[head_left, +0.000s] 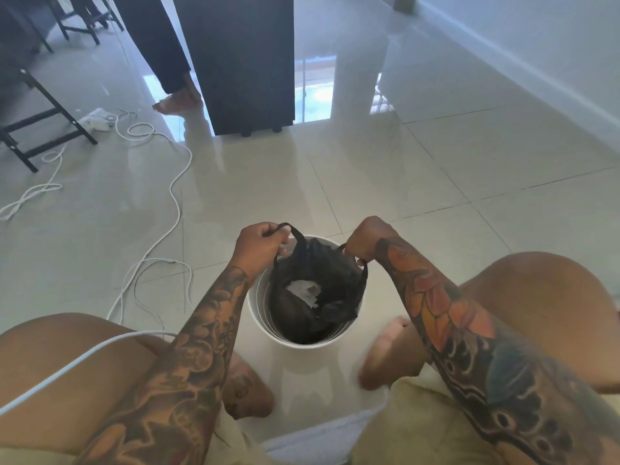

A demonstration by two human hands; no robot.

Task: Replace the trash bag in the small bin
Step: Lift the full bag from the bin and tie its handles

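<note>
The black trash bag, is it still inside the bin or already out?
Still partly inside: both hands hold the black bag's handles above the white bin, its body within the rim.

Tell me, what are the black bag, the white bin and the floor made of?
The black trash bag looks like thin, crinkly plastic film; it wrinkles and stretches into loop handles. The small white bin seems smooth matte plastic, possibly painted metal. The floor looks like glossy polished tile: grout lines and mirror-like reflections.

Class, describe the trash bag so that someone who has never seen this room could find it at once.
On the pale tiled floor, between the crouching person's knees, stands a small white bin. The black bag sits in its mouth, a handle gripped by the left hand and by the right hand. White crumpled paper shows inside it.
</note>
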